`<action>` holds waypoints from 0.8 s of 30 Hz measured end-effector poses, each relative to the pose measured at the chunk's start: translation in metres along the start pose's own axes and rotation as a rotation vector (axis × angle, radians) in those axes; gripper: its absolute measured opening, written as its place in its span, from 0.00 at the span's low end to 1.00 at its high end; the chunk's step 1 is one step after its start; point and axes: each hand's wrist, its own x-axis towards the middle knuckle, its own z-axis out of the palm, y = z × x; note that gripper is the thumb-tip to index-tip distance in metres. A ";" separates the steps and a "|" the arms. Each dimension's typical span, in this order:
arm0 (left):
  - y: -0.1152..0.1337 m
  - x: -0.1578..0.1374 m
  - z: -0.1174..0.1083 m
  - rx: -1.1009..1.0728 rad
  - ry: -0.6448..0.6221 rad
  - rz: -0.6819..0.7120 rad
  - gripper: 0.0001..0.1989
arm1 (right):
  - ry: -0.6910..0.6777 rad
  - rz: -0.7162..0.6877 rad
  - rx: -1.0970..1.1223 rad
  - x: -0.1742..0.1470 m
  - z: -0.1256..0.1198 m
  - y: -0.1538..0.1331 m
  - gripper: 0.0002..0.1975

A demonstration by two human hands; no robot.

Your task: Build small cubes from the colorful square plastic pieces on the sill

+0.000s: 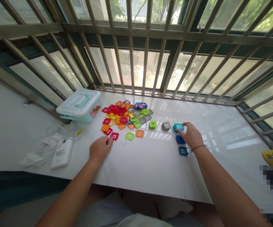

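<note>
My right hand (191, 136) pinches a turquoise square interlocking tile (178, 127) at the top of a small stack, thumb in front and fingers behind. Below that stack lie a dark blue tile stack (180, 139) and a blue windowed tile (183, 151). My left hand (100, 148) rests on the white surface with its fingers curled in. Its fingertips are beside a red windowed tile (114, 136); whatever they hold, if anything, is hidden. To the left of the turquoise stack stand a grey tile stack (166, 126) and a green tile stack (153, 125).
A mixed pile of coloured tiles (121, 111) spreads across the middle back. Near it lie an orange tile (139, 133), a green tile (130, 136) and white pieces (124, 142). A lidded box (79, 105) and white power bank (62, 153) are left. Metal bars (150, 91) border the back.
</note>
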 end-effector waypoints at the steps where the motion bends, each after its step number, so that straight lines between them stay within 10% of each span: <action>1: 0.000 0.000 0.000 0.003 -0.003 -0.001 0.21 | -0.010 0.001 -0.004 0.001 0.001 0.000 0.22; 16: 0.003 0.000 -0.003 0.074 -0.043 -0.020 0.19 | 0.000 -0.089 0.031 0.005 -0.004 0.002 0.24; 21: 0.003 0.000 -0.003 0.092 -0.039 -0.025 0.19 | 0.136 -0.167 0.130 -0.028 -0.015 -0.052 0.18; 24: 0.003 0.000 -0.002 0.094 -0.022 -0.017 0.19 | -0.020 -0.307 0.187 -0.067 -0.010 -0.113 0.13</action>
